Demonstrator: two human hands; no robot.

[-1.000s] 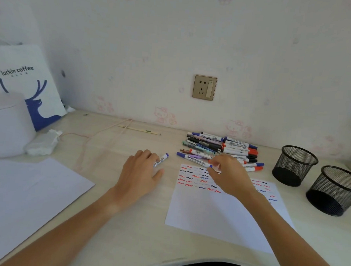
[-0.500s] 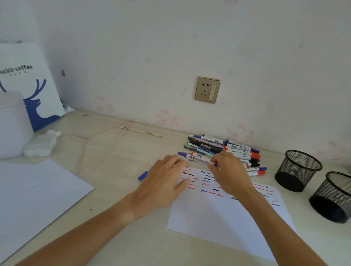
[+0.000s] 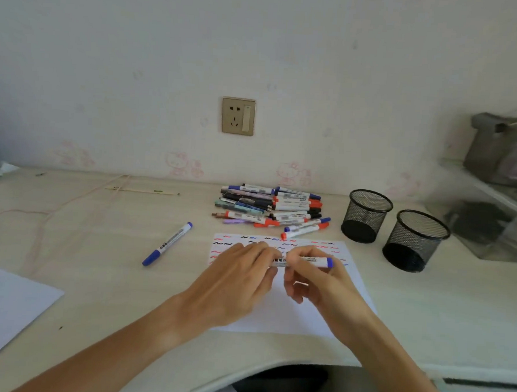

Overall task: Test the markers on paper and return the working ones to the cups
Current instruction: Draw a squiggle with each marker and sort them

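Blue marker lies crosswise over the test paper; left hand and right hand each pinch an end; cups sit off past the right one.

A pale desk is covered with 2 paper sheets, a marker pile, 1 loose marker, 2 mesh cups and what may be a cord.
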